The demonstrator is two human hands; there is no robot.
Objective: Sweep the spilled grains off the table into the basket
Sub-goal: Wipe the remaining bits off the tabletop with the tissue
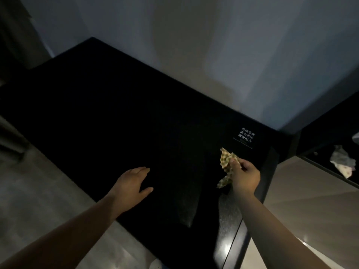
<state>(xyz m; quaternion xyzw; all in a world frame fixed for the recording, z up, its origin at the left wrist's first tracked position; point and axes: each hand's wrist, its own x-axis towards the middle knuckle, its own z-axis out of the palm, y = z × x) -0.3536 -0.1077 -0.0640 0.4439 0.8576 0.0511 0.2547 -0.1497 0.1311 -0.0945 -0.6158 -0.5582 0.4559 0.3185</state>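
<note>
A black glossy table (108,105) fills the middle of the dim head view. My left hand (132,183) lies flat on its near edge with fingers straight and thumb spread. My right hand (244,177) hovers over the table's right end and grips a crumpled yellow checked cloth (226,162), which sticks out above and below my fingers. No grains show on the dark surface, and no basket is in view.
A small label with white characters (246,137) sits on the table near its far right corner. A pale wall (213,45) runs behind the table. To the right, a dark shelf holds crumpled pale cloth or paper (342,161). Pale floor (38,191) lies on both sides.
</note>
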